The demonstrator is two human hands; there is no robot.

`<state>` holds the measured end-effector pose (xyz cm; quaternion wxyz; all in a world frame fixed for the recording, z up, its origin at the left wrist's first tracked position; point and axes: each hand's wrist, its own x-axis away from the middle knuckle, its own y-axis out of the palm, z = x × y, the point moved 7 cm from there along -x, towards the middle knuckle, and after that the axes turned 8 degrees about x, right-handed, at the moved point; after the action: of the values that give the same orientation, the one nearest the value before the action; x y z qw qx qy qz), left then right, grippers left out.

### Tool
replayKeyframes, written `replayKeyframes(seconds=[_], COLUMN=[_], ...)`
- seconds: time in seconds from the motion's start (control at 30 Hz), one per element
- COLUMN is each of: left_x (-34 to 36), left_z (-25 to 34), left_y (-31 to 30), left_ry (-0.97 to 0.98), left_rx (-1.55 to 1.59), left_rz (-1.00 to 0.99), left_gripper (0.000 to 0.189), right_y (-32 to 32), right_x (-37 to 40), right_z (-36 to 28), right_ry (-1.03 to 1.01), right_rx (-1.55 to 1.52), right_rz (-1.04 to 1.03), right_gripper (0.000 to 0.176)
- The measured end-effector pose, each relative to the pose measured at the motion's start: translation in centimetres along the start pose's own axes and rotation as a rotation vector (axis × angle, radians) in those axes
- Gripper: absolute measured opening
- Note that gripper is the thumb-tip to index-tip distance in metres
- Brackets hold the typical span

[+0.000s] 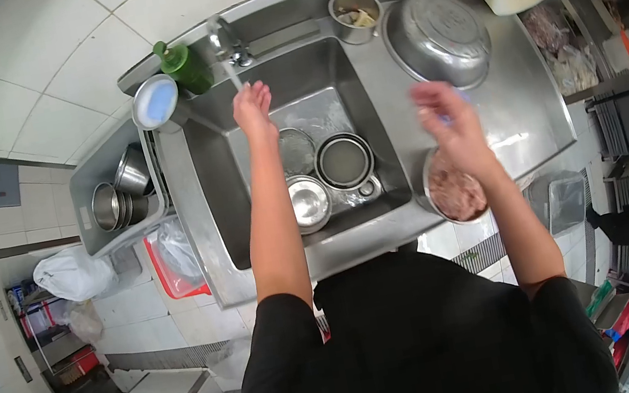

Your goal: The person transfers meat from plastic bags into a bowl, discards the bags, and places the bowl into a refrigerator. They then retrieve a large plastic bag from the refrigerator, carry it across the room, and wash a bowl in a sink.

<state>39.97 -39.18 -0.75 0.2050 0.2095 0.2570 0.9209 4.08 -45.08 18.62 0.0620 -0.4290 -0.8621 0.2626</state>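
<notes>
My left hand (255, 109) is under the running faucet (224, 40), its fingers stretched out in the water stream and nothing held. My right hand (449, 126) is over the counter, just above a metal container of what looks like raw meat (457, 192). Motion smears its fingers; a small bluish-white patch shows at the palm, too blurred to name. Below my left hand, the steel sink (220, 188) holds a dark-rimmed round pan (344, 161), a shiny metal bowl (309, 202) and a round, see-through-looking dish or strainer (294, 149).
An upturned metal basin (442, 35) sits on the right counter beside a small pot with food scraps (356, 14). A green pump bottle (184, 66) and a white tub (157, 102) stand at the sink's left corner. A grey bin (88, 224) with metal pots adjoins the left side.
</notes>
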Motion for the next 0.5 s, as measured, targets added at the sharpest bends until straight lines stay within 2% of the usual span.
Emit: replayKeyframes(seconds=[0.03, 0.1, 0.17, 0.2, 0.27, 0.33, 0.37, 0.43, 0.5], left_x=[-3.9, -8.0, -8.9, -8.7, -6.0, -3.1, -2.0, -1.1, -2.2], left_z=[-0.5, -1.4, -1.9, -1.6, -1.0, -0.2, 0.0, -0.1, -1.3], left_y=[0.1, -0.5, 1.7, 2.1, 2.6, 1.6, 1.6, 1.3, -0.5], left_ry=[-0.069, -0.157, -0.189, -0.194, -0.337, -0.360, -0.381, -0.397, -0.388], left_rx=[0.125, 0.252, 0.183, 0.183, 0.424, 0.420, 0.420, 0.412, 0.373], left_rz=[-0.022, -0.036, -0.200, -0.201, -0.220, -0.296, -0.369, -0.329, -0.246], left_gripper=[0.034, 0.038, 0.038, 0.038, 0.038, 0.042, 0.046, 0.041, 0.037], right_y=[4.1, 13.2, 21.2, 25.1, 31.0, 34.3, 34.3, 33.3, 36.1], right_x=[-1.9, -6.5, -11.5, -13.9, -18.0, -21.0, -22.1, -22.7, -19.2], right_z=[-2.1, -1.7, -0.6, 0.1, 2.1, 5.7, 6.1, 7.5, 6.8], right_ry=[-0.063, -0.098, -0.002, 0.031, 0.062, 0.273, 0.278, 0.389, 0.389], right_rx=[0.049, -0.096, -0.152, -0.164, -0.179, -0.111, -0.108, -0.061, -0.139], right_rz=[-0.105, -0.198, -0.216, -0.205, -0.189, -0.108, -0.104, -0.052, -0.015], right_gripper=[0.035, 0.034, 0.040, 0.044, 0.048, 0.058, 0.058, 0.051, 0.051])
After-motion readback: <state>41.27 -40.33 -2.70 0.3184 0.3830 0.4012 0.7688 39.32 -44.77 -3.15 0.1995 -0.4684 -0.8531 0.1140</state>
